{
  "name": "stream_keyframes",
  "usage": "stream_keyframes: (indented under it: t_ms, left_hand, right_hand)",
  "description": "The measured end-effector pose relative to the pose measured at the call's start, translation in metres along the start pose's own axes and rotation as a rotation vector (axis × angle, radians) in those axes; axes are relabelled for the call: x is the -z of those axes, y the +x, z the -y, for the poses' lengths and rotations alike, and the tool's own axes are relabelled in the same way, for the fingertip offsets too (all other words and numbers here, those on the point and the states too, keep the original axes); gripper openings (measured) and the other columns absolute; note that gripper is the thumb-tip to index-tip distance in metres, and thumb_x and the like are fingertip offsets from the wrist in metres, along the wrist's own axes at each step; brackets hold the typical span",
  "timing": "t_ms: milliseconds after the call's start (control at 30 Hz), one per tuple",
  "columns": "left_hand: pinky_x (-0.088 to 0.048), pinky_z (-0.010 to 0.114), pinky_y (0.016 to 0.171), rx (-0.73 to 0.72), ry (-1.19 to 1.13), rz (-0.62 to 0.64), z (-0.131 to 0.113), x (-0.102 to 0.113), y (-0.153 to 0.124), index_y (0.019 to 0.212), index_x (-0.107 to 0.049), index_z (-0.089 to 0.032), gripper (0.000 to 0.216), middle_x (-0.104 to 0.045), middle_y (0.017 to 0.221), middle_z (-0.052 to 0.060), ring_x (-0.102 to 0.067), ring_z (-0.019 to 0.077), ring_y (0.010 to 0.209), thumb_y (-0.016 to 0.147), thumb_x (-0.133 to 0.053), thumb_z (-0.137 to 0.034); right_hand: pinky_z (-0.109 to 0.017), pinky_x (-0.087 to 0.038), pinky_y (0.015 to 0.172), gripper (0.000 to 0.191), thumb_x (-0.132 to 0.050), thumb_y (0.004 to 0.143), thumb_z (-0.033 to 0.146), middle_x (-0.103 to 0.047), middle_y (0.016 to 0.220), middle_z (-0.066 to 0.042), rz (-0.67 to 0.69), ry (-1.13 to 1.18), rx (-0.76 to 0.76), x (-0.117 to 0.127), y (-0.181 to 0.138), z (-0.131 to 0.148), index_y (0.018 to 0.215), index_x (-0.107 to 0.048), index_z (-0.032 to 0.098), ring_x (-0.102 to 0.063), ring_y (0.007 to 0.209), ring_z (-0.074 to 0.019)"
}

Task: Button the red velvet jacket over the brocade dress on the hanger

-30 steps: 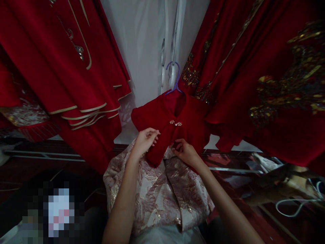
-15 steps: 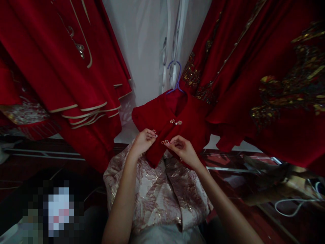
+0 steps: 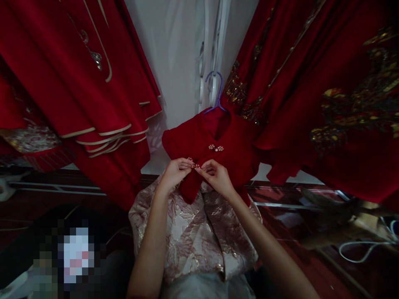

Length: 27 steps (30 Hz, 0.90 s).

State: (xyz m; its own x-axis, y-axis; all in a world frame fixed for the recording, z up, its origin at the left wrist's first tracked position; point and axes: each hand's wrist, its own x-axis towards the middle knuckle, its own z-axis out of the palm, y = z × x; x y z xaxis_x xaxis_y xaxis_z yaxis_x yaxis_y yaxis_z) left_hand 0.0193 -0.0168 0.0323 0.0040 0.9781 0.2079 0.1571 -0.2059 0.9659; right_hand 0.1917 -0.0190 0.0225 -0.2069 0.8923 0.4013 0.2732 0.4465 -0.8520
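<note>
A small red jacket (image 3: 230,143) hangs on a purple hanger (image 3: 215,93) in front of me, over a pale pink and gold brocade skirt (image 3: 196,241). An upper pearl clasp (image 3: 216,148) on its front is fastened. My left hand (image 3: 176,170) pinches one half of a lower pearl clasp (image 3: 195,164) at the jacket's left front edge. My right hand (image 3: 215,176) pinches the other half from the right. The fingertips of both hands meet at the clasp.
Long red gowns with gold trim (image 3: 93,95) hang at the left. Red gowns with gold embroidery (image 3: 327,95) hang at the right. A white wall (image 3: 174,54) lies behind. A white cable (image 3: 361,249) curls on the dark red floor at the lower right.
My hands have moved up and together. The two clasp halves, apart half a second ago, now meet between my fingertips.
</note>
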Motion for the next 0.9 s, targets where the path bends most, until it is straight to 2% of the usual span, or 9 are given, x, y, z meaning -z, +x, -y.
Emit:
stream_keyframes:
  t_ms: [167, 367, 500, 667, 800, 900]
  left_hand:
    - [-0.053, 0.030, 0.078, 0.012, 0.011, -0.025, -0.001, 0.000, 0.000, 0.077, -0.069, -0.013, 0.018, -0.071, 0.077, 0.005, -0.065, 0.0135, 0.070, 0.060, -0.071, -0.017]
    - [-0.054, 0.033, 0.077, -0.015, 0.095, -0.068, 0.003, -0.002, 0.000, 0.081, -0.071, -0.012, 0.016, -0.072, 0.082, 0.009, -0.067, 0.0165, 0.073, 0.066, -0.067, -0.017]
    - [-0.053, 0.032, 0.076, -0.035, 0.108, -0.097, 0.005, 0.000, 0.000, 0.079, -0.071, -0.013, 0.017, -0.072, 0.081, 0.008, -0.067, 0.0171, 0.072, 0.066, -0.069, -0.024]
    - [-0.051, 0.029, 0.074, -0.086, 0.083, -0.044, 0.008, -0.001, 0.001, 0.077, -0.067, -0.013, 0.013, -0.070, 0.077, 0.005, -0.064, 0.0139, 0.071, 0.066, -0.068, -0.021]
    - [-0.049, 0.028, 0.077, -0.090, 0.062, 0.010, 0.008, 0.001, 0.000, 0.083, -0.060, -0.013, 0.018, -0.065, 0.081, 0.004, -0.060, 0.0111, 0.074, 0.065, -0.062, -0.009]
    - [-0.047, 0.026, 0.076, -0.071, 0.140, 0.040, 0.009, 0.013, -0.006, 0.085, -0.056, -0.014, 0.023, -0.061, 0.081, 0.003, -0.058, 0.0097, 0.074, 0.065, -0.055, -0.002]
  right_hand:
    - [-0.024, -0.050, 0.058, 0.023, -0.059, 0.077, 0.042, -0.064, 0.073, -0.003, -0.027, -0.045, -0.002, -0.005, 0.005, 0.000, 0.079, -0.055, 0.019, -0.060, 0.064, -0.0129]
    - [-0.024, -0.049, 0.057, 0.021, -0.058, 0.078, 0.041, -0.062, 0.071, -0.002, -0.035, -0.090, 0.017, -0.008, 0.007, 0.004, 0.080, -0.053, 0.020, -0.059, 0.063, -0.0132]
    - [-0.024, -0.048, 0.056, 0.019, -0.055, 0.081, 0.039, -0.062, 0.071, -0.002, -0.059, -0.124, 0.040, -0.008, 0.006, 0.006, 0.081, -0.053, 0.020, -0.059, 0.061, -0.0130]
    - [-0.023, -0.048, 0.056, 0.015, -0.054, 0.082, 0.034, -0.062, 0.071, -0.002, -0.080, -0.197, 0.085, -0.008, 0.009, 0.006, 0.081, -0.053, 0.019, -0.057, 0.060, -0.0119]
    - [-0.022, -0.051, 0.062, 0.018, -0.051, 0.085, 0.034, -0.067, 0.081, -0.004, 0.014, -0.155, 0.071, 0.005, 0.004, 0.008, 0.087, -0.058, 0.018, -0.063, 0.068, -0.0118]
    - [-0.023, -0.053, 0.069, 0.023, -0.048, 0.088, 0.036, -0.069, 0.093, -0.005, 0.087, -0.108, 0.012, 0.030, -0.008, 0.006, 0.094, -0.062, 0.019, -0.066, 0.078, -0.0129]
